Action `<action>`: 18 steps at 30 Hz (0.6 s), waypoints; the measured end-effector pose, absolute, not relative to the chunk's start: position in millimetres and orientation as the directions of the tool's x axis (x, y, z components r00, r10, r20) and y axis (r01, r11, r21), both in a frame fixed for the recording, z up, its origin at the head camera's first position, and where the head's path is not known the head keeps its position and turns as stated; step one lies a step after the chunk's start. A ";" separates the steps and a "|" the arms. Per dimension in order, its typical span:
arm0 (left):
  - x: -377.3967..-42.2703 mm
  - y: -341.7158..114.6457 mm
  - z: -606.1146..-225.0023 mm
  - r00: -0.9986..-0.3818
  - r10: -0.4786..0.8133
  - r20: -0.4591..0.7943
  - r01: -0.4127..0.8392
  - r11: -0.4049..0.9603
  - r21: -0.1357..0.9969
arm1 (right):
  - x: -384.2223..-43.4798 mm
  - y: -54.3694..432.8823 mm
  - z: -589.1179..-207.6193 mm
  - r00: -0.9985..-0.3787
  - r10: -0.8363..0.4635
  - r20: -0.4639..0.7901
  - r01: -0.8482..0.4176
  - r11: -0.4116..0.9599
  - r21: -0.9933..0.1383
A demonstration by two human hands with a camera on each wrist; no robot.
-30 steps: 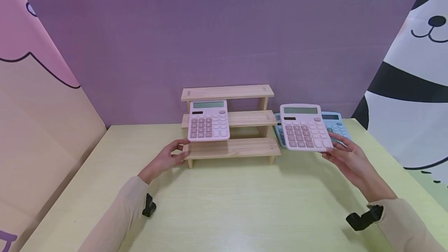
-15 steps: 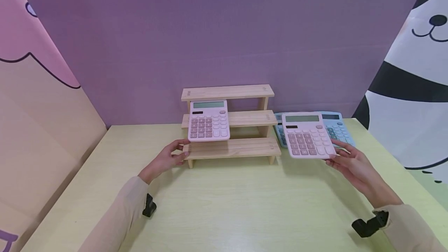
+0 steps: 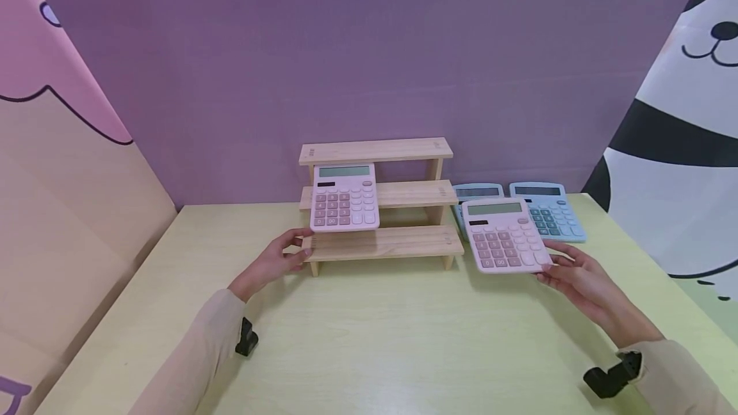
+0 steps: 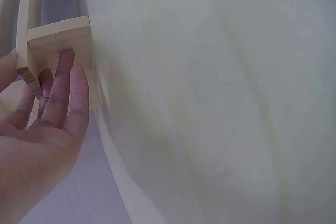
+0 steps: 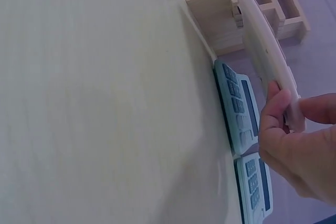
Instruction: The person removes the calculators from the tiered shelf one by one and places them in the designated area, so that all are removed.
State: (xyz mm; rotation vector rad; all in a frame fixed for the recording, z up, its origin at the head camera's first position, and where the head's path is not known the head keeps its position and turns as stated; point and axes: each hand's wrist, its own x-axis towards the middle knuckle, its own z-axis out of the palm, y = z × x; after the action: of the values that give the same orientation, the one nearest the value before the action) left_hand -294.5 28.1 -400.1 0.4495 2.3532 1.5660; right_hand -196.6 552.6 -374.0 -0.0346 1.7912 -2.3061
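Observation:
My right hand [image 3: 588, 287] pinches the lower right corner of a pink calculator [image 3: 507, 235], thumb on the key side and fingers beneath. It is held above the table, seen nearly edge-on in the right wrist view. My left hand [image 3: 273, 264] grips the left end of the lowest board of a three-step wooden stand [image 3: 380, 245]. In the left wrist view its thumb lies on one face of the board and its fingers [image 4: 58, 95] reach under. Another pink calculator [image 3: 344, 200] leans on the stand's left side, between the lowest and middle steps.
Two blue calculators, one on the left [image 3: 478, 191] partly hidden by the held one and one on the right [image 3: 550, 210], lie right of the stand. A purple backdrop [image 3: 375, 50] rises behind the pale table [image 3: 369, 338]. Printed panels flank both sides.
My right hand has lowered the pink calculator and drawn it toward me, uncovering more of the blue ones behind. The left hand and the stand have stayed put.

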 end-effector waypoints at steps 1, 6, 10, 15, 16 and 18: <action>-294.3 28.2 -399.8 -0.913 0.404 -0.059 0.101 0.363 0.926 | -196.0 552.5 -373.8 -0.974 -0.186 -0.128 0.170 -0.230 -0.958; -294.0 28.2 -399.3 -0.913 0.405 -0.057 0.102 0.362 0.927 | -192.7 552.2 -375.4 -0.969 -0.187 -0.163 0.203 -0.222 -0.953; -294.0 27.7 -399.7 -0.911 0.409 -0.051 0.111 0.362 0.925 | -191.4 553.5 -378.3 -0.964 -0.197 -0.176 0.218 -0.216 -0.952; -294.5 27.2 -400.6 -0.908 0.416 -0.045 0.117 0.356 0.927 | -190.4 554.4 -379.9 -0.961 -0.197 -0.193 0.233 -0.202 -0.951; -294.7 27.3 -400.8 -0.909 0.415 -0.044 0.118 0.357 0.927 | -190.2 554.4 -380.2 -0.961 -0.195 -0.197 0.236 -0.198 -0.952; -294.9 27.3 -401.1 -0.910 0.411 -0.048 0.114 0.360 0.926 | -189.8 554.6 -380.7 -0.959 -0.193 -0.206 0.242 -0.191 -0.951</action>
State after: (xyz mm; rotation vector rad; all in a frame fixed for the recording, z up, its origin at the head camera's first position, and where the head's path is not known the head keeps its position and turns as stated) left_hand -294.9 27.3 -401.1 0.4670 2.3532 1.5694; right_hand -189.8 554.6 -380.7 0.0578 1.7910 -2.2275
